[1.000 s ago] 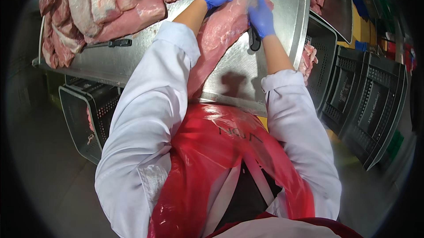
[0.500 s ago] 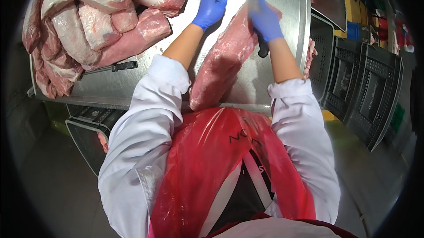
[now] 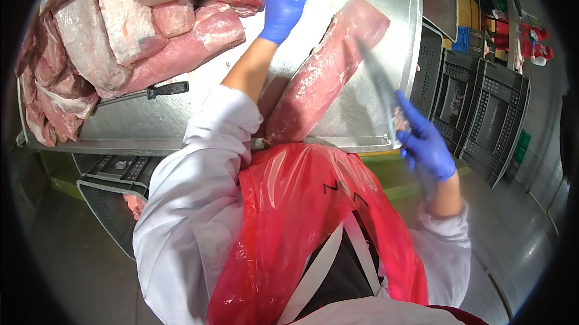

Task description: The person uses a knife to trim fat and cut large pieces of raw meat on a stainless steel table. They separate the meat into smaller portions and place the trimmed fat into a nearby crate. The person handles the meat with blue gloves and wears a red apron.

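A long pink pork loin lies slantwise on the metal table, its near end by my red apron. My right hand, in a blue glove, grips a knife to the right of the loin. The blade points up and left, its tip at the meat's right side; small scraps cling near the handle end. The handle is mostly hidden by the fingers. My left hand, also gloved in blue, is closed in a fist left of the loin's far end, close to the meat pile; whatever it may hold is hidden.
A heap of meat pieces fills the table's left side. A sharpening steel with a black handle lies before it. Dark crates stand at the right. Below the table's left edge is another crate with some meat.
My right hand has drawn the knife back toward me and to the right, off the loin's far end. My left fist has shifted slightly left. The head view has turned a little.
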`<control>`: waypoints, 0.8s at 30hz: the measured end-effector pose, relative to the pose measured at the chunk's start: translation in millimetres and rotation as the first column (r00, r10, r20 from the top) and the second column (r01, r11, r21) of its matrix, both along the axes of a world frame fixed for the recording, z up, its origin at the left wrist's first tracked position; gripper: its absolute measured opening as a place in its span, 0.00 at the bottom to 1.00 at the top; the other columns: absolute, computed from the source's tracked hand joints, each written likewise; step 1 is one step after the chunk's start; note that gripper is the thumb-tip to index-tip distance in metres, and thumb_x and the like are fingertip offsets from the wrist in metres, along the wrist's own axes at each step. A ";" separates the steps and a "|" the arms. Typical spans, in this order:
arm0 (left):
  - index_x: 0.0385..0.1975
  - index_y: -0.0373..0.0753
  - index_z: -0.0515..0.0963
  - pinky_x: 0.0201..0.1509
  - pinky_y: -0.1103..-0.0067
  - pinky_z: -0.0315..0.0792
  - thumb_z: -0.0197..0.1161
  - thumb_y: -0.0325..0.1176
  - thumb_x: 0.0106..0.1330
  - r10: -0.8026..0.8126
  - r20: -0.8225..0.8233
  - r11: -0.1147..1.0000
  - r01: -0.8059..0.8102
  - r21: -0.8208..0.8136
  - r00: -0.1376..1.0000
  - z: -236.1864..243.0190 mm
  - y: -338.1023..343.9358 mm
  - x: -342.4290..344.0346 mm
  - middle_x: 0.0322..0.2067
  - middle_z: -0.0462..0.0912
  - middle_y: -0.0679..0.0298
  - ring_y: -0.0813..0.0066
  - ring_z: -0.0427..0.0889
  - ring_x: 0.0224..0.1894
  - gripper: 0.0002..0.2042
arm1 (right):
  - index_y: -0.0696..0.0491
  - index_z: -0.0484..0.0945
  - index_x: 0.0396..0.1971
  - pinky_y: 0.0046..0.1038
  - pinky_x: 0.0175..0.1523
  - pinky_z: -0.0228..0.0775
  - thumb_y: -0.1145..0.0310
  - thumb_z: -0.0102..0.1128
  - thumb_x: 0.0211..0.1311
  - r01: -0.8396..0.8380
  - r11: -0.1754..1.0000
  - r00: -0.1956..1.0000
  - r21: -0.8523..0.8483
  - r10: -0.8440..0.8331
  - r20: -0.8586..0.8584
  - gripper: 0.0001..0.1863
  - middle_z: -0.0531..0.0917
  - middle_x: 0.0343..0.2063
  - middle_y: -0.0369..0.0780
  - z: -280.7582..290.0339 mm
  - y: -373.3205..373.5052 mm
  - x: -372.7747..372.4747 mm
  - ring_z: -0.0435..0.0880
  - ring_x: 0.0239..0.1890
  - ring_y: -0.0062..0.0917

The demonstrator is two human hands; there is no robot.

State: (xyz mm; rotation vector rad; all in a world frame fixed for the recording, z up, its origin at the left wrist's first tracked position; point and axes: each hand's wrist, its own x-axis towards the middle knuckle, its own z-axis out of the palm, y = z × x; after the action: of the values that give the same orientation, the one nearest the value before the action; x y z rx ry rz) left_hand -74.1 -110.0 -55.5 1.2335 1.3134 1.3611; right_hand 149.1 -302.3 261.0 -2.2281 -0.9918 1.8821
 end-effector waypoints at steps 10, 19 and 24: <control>0.38 0.31 0.82 0.47 0.64 0.77 0.54 0.37 0.67 -0.656 0.009 0.668 0.586 -0.458 0.755 13.4 14.7 63.1 0.33 0.84 0.44 0.47 0.84 0.38 0.15 | 0.43 0.48 0.78 0.26 0.23 0.72 0.72 0.53 0.67 0.145 0.889 0.959 0.435 -0.234 0.160 0.41 0.74 0.20 0.34 -132.3 47.1 -1.7 0.73 0.18 0.18; 0.36 0.34 0.81 0.46 0.65 0.74 0.53 0.35 0.70 -0.587 -0.173 0.802 0.541 -0.252 0.791 34.3 13.1 61.1 0.33 0.83 0.50 0.53 0.81 0.35 0.12 | 0.48 0.47 0.77 0.40 0.33 0.79 0.70 0.50 0.66 -0.355 0.877 0.884 0.324 0.202 0.422 0.40 0.82 0.28 0.57 -184.3 92.8 -25.4 0.84 0.22 0.39; 0.33 0.33 0.79 0.40 0.72 0.73 0.55 0.35 0.68 -0.545 -0.213 0.839 0.532 -0.120 0.811 8.4 40.9 52.3 0.27 0.80 0.55 0.68 0.78 0.30 0.11 | 0.46 0.47 0.77 0.32 0.27 0.76 0.72 0.51 0.68 -0.313 0.915 0.921 0.254 0.227 0.316 0.40 0.78 0.21 0.48 -134.4 54.2 -34.6 0.79 0.16 0.28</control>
State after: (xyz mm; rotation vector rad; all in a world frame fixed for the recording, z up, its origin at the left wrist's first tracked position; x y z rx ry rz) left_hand -21.7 -69.1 -47.2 1.6180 1.0270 0.7793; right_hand 114.5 -248.1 126.6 -2.3025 -1.5910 1.3892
